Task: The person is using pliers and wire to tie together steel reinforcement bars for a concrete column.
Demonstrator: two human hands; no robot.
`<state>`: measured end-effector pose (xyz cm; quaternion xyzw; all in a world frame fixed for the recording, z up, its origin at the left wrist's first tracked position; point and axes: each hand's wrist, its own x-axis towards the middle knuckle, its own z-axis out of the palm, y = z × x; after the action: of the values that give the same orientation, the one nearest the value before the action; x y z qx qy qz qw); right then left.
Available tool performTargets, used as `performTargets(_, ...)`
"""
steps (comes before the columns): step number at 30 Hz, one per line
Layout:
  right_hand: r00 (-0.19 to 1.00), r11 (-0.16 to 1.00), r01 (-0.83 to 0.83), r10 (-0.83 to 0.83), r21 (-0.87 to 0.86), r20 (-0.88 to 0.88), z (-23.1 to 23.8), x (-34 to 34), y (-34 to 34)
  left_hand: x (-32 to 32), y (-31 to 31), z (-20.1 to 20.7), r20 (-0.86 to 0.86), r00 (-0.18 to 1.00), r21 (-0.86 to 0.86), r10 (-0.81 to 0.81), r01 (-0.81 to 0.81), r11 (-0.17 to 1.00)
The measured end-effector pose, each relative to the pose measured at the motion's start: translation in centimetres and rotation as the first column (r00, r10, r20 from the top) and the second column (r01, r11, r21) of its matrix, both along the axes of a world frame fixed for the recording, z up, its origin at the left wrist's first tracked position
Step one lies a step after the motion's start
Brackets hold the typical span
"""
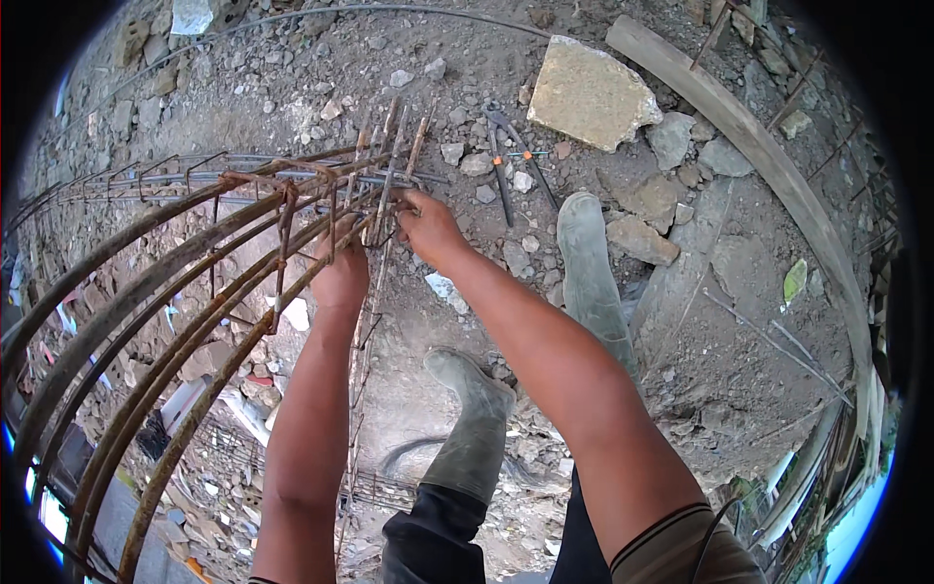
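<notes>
A rusty rebar cage (185, 234) of long bars tied with square stirrups comes in from the left. Its end crosses a bundle of thinner upright steel bars (387, 161). My left hand (341, 273) reaches up among the cage bars, its fingers curled at the lower rods and partly hidden by them. Close by on the right, my right hand (428, 229) is closed at the crossing, thumb and fingers pinched against the upright bars. Whatever lies between those fingertips is too small to make out. A pair of long-handled nippers (508, 161) with orange bands lies on the dirt beyond my right hand.
Rubble covers the ground, with a large pale stone slab (592, 94) at the far right. A curved wooden plank (778, 165) runs down the right side. My boots (593, 258) stand between stones. Thin rods (778, 346) lie at the right.
</notes>
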<state>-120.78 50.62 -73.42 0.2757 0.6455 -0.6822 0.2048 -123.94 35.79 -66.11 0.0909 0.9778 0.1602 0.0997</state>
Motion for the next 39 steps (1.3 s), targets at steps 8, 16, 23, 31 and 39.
performTargets(8, 0.987, 0.980, 0.158, -0.153, -0.118, 0.053, 0.4, -0.7, -1.5, -1.6, -0.8, -0.8, 0.103, 0.991, -0.140, -0.089, 0.103, 0.985)
performTargets(16, 0.999, 0.955, -0.001, 0.014, 0.295, -0.042, -0.2, 0.3, -0.5, -1.2, -0.1, -0.4, 0.155, 0.988, -0.149, 0.004, 0.019, 0.989)
performTargets(23, 0.964, 0.900, -0.217, 0.259, 0.378, -0.062, 3.2, 1.5, 0.8, 0.1, 1.3, 1.2, 0.277, 0.901, -0.170, 0.333, -0.295, 0.940)
performTargets(31, 0.989, 0.929, -0.138, 0.149, 0.344, -0.007, 6.5, -0.5, -1.3, 1.4, 3.4, 3.0, 0.271, 0.875, 0.061, 0.402, -0.433, 0.900)
performTargets(39, 0.996, 0.947, 0.094, -0.088, -0.306, 0.033, 6.2, 2.5, -1.0, -0.4, 5.8, 5.7, 0.472, 0.753, -0.243, 0.459, -0.389, 0.889)
